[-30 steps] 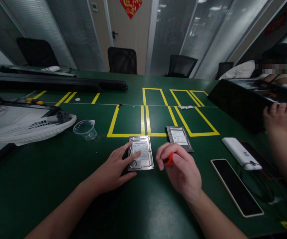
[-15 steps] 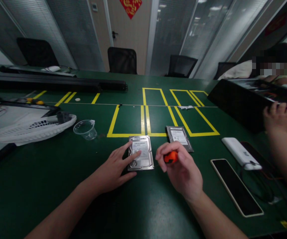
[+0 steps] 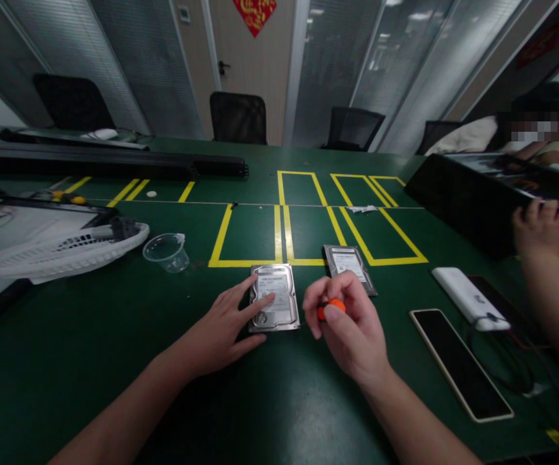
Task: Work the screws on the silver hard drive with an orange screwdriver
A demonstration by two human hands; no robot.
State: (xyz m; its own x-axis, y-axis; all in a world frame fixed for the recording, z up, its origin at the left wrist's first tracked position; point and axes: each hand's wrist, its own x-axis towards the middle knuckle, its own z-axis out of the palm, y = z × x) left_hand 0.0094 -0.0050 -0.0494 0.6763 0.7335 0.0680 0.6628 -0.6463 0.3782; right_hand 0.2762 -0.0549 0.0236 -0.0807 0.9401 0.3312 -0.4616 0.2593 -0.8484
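Observation:
My left hand (image 3: 225,321) lies with its fingers spread over a silver hard drive (image 3: 283,310). Two fingertips rest on its label, and the thumb is at the near edge. My right hand (image 3: 349,326) is closed around the orange and black handle of a screwdriver (image 3: 336,305), just right of that drive. Its thin shaft is hardly visible, so I cannot tell whether the tip touches the drive. Behind my right hand lies a second hard drive (image 3: 349,261), label side up, partly covered by the fingers.
Left stand a clear plastic cup (image 3: 167,252) and a white mesh-like shell (image 3: 66,252). Right lie a phone (image 3: 461,361), a white power bank (image 3: 470,297) and cables. Another person's hand (image 3: 545,226) is by a black case (image 3: 468,200). Yellow tape (image 3: 250,263) marks the green table (image 3: 279,413).
My right hand has turned and shifted slightly left around the screwdriver handle, thumb now over its end. My left hand and both drives stay put.

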